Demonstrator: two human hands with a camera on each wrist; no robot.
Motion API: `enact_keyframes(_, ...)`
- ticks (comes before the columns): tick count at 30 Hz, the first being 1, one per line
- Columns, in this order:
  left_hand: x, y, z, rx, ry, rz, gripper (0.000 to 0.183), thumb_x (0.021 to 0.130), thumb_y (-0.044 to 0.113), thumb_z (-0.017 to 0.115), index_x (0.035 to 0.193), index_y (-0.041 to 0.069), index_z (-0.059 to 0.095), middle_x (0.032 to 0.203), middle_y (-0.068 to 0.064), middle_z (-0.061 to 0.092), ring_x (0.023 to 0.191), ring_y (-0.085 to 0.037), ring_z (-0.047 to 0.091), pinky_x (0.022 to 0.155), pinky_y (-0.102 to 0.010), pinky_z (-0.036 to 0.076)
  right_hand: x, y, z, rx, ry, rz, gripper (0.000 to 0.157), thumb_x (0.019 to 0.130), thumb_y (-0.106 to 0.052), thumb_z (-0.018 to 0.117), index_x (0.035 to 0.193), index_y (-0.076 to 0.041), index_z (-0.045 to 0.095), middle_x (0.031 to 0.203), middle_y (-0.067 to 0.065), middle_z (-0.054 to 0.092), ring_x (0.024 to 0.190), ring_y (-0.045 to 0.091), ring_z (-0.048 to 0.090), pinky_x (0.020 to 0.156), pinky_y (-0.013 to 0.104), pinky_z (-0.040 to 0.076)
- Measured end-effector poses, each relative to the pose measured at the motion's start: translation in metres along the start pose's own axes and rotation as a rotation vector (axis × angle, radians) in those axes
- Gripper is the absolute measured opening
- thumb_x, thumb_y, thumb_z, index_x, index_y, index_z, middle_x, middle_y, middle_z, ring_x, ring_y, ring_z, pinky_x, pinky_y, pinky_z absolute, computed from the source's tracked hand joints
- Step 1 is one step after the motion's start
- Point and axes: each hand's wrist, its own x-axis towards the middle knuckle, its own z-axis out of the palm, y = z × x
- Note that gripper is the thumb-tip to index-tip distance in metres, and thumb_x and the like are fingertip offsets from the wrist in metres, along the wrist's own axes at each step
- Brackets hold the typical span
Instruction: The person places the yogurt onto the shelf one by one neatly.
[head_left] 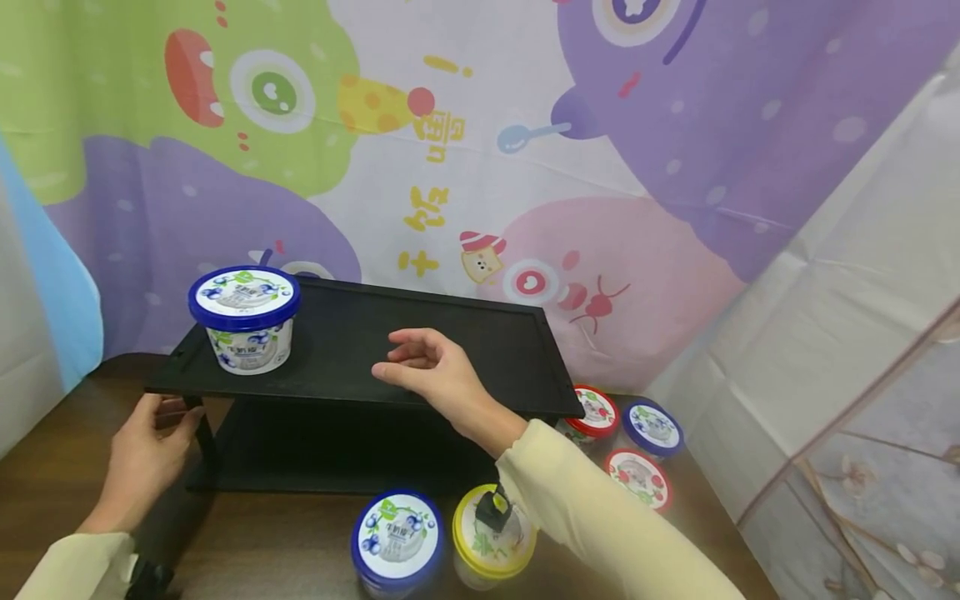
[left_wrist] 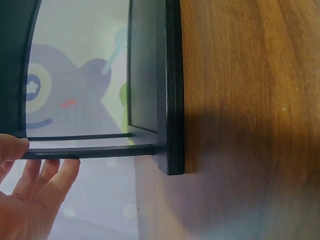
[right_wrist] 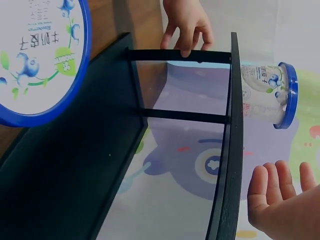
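Observation:
A black two-tier shelf (head_left: 420,333) stands on the wooden table. My left hand (head_left: 146,458) holds its left front leg (head_left: 205,433) just beneath the top board; in the left wrist view the thumb and fingers lie on opposite sides of that leg (left_wrist: 100,151). A white tub with a blue lid and blueberry pictures (head_left: 251,337) sits upright on the left end of the top board. My right hand (head_left: 446,375) hovers over the middle of this board, fingers loosely bent and nothing in them. The right wrist view shows that hand (right_wrist: 282,205) apart from the blue-lidded tub (right_wrist: 265,92).
In front of the shelf stand another blue-lidded tub (head_left: 397,537) and a yellow-lidded tub (head_left: 483,542), partly behind a black wrist strap piece. Right of the shelf are two red-lidded tubs (head_left: 596,410) and one blue-lidded tub (head_left: 654,427). A cartoon-printed curtain (head_left: 450,183) hangs behind.

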Motion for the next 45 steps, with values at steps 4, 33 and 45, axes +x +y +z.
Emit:
enact_keyframes(4, 0.0, -0.001, 0.0, 0.004, 0.001, -0.003, 0.039, 0.096, 0.012, 0.047, 0.13, -0.003, 0.038, 0.123, -0.037, 0.047, 0.109, -0.054, 0.047, 0.08, -0.066, 0.044, -0.006, 0.001, -0.004, 0.011, -0.012, 0.008, 0.046, 0.084, -0.016, 0.069, 0.126, -0.009, 0.052, 0.117, 0.015, 0.058, 0.096, 0.012, 0.059, 0.09, 0.028, 0.052)
enact_keyframes(33, 0.007, -0.018, 0.005, 0.023, -0.005, -0.001, 0.045, 0.097, 0.025, 0.047, 0.135, 0.003, 0.037, 0.124, -0.034, 0.047, 0.107, -0.05, 0.049, 0.073, -0.061, 0.049, -0.056, 0.017, -0.043, 0.066, -0.016, 0.032, 0.052, 0.084, -0.014, 0.068, 0.13, -0.003, 0.046, 0.12, 0.019, 0.055, 0.097, 0.01, 0.06, 0.091, 0.028, 0.051)
enact_keyframes(45, 0.002, -0.005, 0.002, -0.007, -0.026, -0.032, 0.043, 0.097, 0.017, 0.045, 0.134, -0.002, 0.035, 0.127, -0.038, 0.044, 0.111, -0.054, 0.045, 0.08, -0.066, 0.043, -0.082, 0.039, -0.062, 0.004, 0.033, 0.083, 0.049, 0.083, -0.019, 0.07, 0.126, -0.005, 0.05, 0.116, 0.013, 0.058, 0.103, 0.018, 0.059, 0.089, 0.028, 0.051)
